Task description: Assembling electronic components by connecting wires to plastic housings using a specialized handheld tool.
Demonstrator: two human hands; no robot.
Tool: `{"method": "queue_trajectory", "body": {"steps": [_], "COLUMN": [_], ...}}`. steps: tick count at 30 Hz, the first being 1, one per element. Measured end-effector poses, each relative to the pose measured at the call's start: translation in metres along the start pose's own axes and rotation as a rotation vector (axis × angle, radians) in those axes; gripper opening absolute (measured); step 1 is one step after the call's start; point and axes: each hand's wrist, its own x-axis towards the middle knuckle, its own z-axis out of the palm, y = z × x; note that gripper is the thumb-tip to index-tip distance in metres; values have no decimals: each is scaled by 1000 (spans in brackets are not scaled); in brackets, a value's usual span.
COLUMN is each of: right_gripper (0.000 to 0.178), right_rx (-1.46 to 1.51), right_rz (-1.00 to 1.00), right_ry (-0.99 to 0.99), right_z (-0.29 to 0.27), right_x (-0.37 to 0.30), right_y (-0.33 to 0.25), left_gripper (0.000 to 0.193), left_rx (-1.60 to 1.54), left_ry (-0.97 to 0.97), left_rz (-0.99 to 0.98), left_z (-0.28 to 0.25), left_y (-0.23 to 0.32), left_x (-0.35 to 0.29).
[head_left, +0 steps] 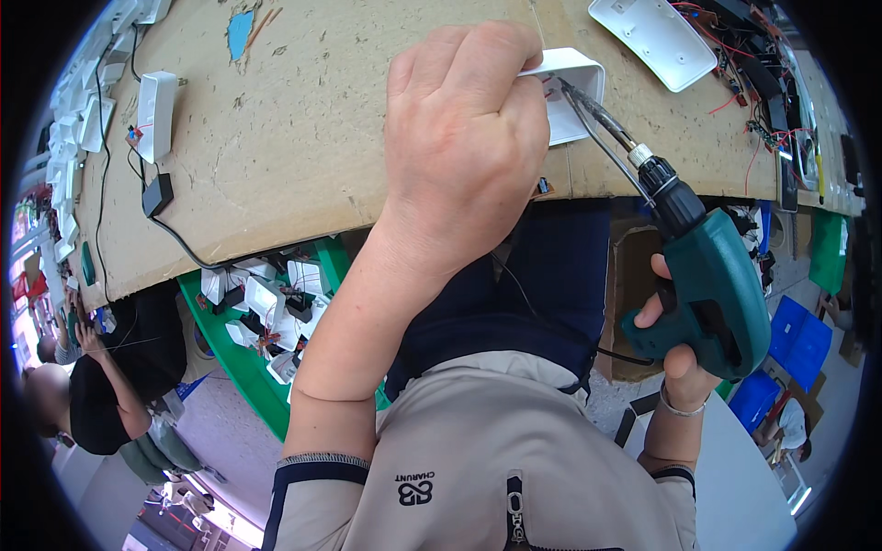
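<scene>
Head camera shows the left hand point(469, 138) curled closed, its fingertips mostly out of sight, with the edge of a white case point(571, 64) in its hold near the front of the worktop point(303, 138). The right hand point(682, 367) is wrapped around the handle of a green soldering gun point(717, 262), fingers by the trigger. From the left hand the case juts out to the right; from the right hand it lies forward and to the left, so the left is much nearer. The gun's long axis slants forward and leftward, bringing its metal tip point(593, 108) and a thin tube point(614, 154) into the case's hollow, where reddish wires show. How the case's own long axis runs I cannot tell (the left hand covers much of it), nor whether it touches the worktop.
</scene>
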Motion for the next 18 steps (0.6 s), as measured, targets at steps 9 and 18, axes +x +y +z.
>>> {"method": "queue_trajectory", "body": {"steps": [9, 18], "right_gripper": [85, 95], "right_rx": [-33, 294], "right_rz": [-14, -96], "right_ry": [80, 67], "right_z": [-8, -9], "right_x": [-13, -15], "right_y": [0, -2], "left_gripper": [8, 11], "left_rx": [39, -51], "left_ry": [-55, 28], "left_rz": [-10, -40], "left_z": [-5, -9], "left_y": [13, 2], "left_x": [10, -7]}}
